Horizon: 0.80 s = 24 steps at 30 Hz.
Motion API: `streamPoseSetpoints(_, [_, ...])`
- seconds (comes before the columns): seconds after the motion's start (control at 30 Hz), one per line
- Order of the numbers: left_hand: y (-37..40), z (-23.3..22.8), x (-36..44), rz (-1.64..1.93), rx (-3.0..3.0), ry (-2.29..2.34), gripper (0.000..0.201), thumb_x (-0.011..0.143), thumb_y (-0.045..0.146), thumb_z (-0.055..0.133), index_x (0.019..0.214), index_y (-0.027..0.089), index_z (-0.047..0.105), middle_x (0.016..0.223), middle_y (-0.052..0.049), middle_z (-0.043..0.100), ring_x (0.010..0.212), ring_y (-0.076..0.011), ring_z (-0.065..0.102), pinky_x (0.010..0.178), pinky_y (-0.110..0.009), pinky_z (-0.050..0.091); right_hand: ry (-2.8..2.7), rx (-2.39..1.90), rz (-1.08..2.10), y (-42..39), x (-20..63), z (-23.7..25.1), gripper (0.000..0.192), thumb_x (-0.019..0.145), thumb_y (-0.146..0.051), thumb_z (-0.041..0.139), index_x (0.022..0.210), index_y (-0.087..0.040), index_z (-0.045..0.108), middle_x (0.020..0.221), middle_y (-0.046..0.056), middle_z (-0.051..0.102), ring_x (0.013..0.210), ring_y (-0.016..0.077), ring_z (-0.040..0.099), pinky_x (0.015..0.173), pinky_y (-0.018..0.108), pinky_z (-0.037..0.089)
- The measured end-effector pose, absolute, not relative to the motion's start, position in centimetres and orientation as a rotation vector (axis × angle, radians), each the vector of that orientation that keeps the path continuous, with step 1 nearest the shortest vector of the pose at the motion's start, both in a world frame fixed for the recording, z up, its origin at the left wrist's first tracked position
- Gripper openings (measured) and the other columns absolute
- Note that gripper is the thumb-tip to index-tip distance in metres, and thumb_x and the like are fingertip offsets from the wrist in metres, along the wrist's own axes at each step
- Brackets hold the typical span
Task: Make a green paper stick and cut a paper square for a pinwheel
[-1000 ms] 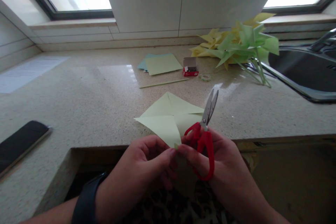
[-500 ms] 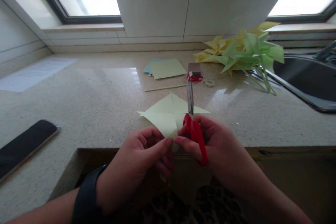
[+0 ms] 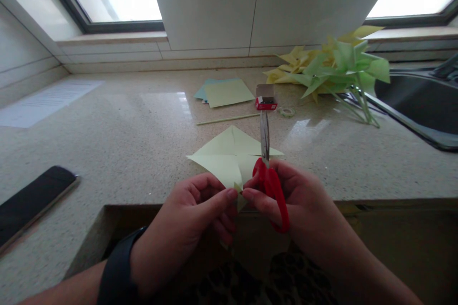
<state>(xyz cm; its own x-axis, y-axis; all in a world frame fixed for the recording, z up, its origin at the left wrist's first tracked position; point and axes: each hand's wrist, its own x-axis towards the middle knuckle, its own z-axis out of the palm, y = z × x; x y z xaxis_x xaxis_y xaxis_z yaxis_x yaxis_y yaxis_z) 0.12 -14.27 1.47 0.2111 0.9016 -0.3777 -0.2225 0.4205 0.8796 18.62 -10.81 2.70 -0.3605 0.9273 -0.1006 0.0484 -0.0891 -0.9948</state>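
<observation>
Speckled stone worktop [image 3: 125, 138] carries a pale green folded paper square [image 3: 229, 157]; left hand [image 3: 193, 224] and right hand [image 3: 296, 205] fingers pinch its near corner, the right also gripping red-handled scissors [image 3: 268, 171].

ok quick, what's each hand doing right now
Left hand: fingertips pinched on the near corner of the pale green folded paper.
Right hand: holding the red scissors, blades closed and pointing away, fingertips also pinching the paper corner.

We pinch the near corner of a pale green folded paper [image 3: 229, 159] between our left hand [image 3: 195, 221] and right hand [image 3: 300, 205]. Our right hand also holds red scissors [image 3: 268, 171], blades closed, pointing to twelve o'clock over the tabletop [image 3: 125, 143].
</observation>
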Motion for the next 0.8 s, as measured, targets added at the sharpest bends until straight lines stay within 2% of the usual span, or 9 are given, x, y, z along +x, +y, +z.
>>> streamPoseSetpoints(0.8, [-14.3,1.93,0.27,0.86,0.782,1.12,0.034,0.083,0.046,0.079,0.08,0.014,0.068,0.062,0.0,0.072,0.046,-0.0095,0.066,0.045,-0.015,0.051,-1.494,-1.148,1.506,-10.35,18.75,2.76,0.016,0.08,-0.025,0.078,0.081,-0.021,0.063,0.071,-0.004,0.065,0.063,0.0112,0.061,0.059,0.023,0.05])
